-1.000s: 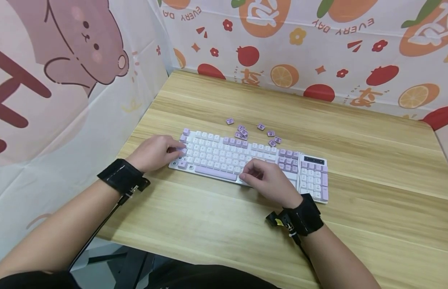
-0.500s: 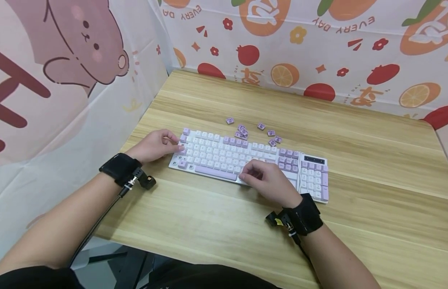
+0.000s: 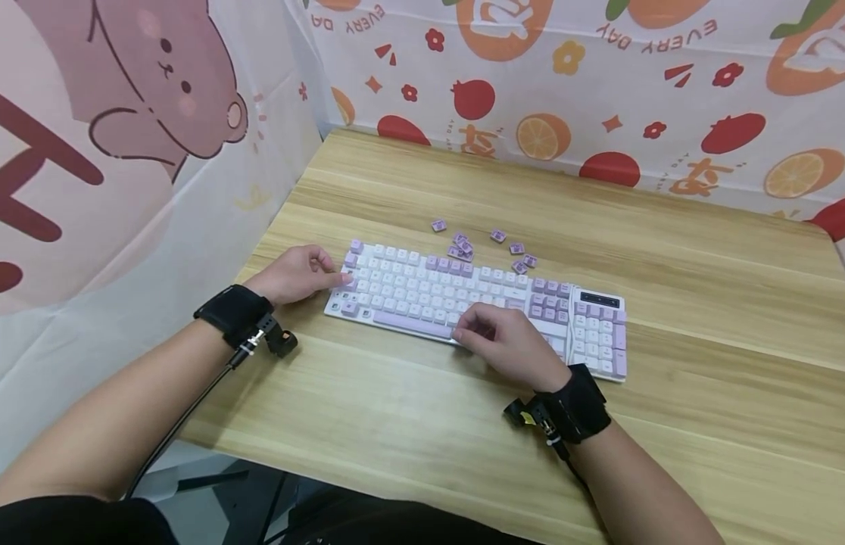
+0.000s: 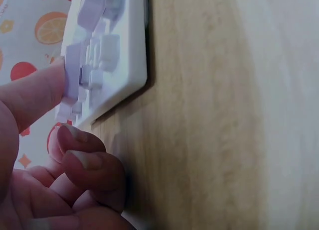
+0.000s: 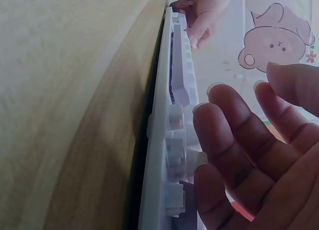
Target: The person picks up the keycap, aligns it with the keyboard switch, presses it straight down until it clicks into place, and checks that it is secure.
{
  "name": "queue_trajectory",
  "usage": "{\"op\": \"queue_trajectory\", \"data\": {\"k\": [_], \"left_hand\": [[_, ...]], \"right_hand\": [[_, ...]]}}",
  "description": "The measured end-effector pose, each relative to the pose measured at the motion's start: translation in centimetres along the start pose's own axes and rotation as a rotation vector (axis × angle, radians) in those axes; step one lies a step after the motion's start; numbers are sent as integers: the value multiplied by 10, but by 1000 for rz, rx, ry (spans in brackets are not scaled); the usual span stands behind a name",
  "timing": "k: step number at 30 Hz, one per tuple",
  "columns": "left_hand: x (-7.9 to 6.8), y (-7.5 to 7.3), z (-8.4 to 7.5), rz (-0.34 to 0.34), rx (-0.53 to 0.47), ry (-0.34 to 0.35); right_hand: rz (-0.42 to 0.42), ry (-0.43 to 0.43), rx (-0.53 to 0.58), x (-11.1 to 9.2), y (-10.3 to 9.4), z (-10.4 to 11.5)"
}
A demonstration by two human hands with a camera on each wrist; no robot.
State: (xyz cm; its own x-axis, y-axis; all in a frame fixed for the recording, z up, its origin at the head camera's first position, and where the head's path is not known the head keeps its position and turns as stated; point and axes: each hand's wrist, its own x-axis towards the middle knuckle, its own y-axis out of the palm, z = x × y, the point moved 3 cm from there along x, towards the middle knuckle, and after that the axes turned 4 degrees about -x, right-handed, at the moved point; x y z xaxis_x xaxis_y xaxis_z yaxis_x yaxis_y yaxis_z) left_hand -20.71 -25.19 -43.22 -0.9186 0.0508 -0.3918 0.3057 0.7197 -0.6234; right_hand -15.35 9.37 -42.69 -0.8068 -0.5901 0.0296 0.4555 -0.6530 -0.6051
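Note:
A white-and-purple keyboard (image 3: 422, 291) lies on the wooden table. My left hand (image 3: 293, 274) is at its left end. The thumb (image 4: 42, 90) presses on a purple keycap (image 4: 73, 73) while the other fingers curl loosely beside the board. Near that corner a few positions show bare switches without caps. Over the front of the keyboard, right of the long purple space bar (image 3: 410, 323), hovers my right hand (image 3: 507, 341). Its fingers (image 5: 219, 135) are relaxed and bent, with nothing between them; they hide some keys. Several loose purple keycaps (image 3: 498, 236) lie behind the keyboard.
A white cable (image 3: 570, 329) runs across the keyboard beside the number pad. Patterned cloth (image 3: 436, 98) hangs behind the table (image 3: 668, 303) and along its left side. Each wrist wears a black strap (image 3: 235, 314) with a small camera and cable.
My left hand has turned and drawn slightly back; its index finger has left the left-edge keys and the thumb now touches one there. The right hand stays put. The head view shifts slightly.

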Motion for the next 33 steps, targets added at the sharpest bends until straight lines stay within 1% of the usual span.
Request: {"op": "queue_trajectory", "data": {"k": [3,7,15,18,20,26,29,33], "left_hand": [[2,0,-1,20,9,3],[0,-2,-2,37,19,1],[-4,-3,-5,33,22,5],[-6,-4,-4,41,14,1],[-5,-3,-4,47,13,-2],[-3,-2,-5,60,5,29],[-4,-3,-5,74,-11,16],[-7,-3,-5,85,4,11]], "right_hand": [[3,4,-8,0,0,0],[5,0,-13,-1,0,2],[9,-5,-17,-3,1,6],[15,0,-20,-3,1,7],[19,6,-22,-4,1,6],[21,16,-28,-5,0,6],[23,14,-33,-5,-1,7],[35,20,-25,-3,1,5]]}}
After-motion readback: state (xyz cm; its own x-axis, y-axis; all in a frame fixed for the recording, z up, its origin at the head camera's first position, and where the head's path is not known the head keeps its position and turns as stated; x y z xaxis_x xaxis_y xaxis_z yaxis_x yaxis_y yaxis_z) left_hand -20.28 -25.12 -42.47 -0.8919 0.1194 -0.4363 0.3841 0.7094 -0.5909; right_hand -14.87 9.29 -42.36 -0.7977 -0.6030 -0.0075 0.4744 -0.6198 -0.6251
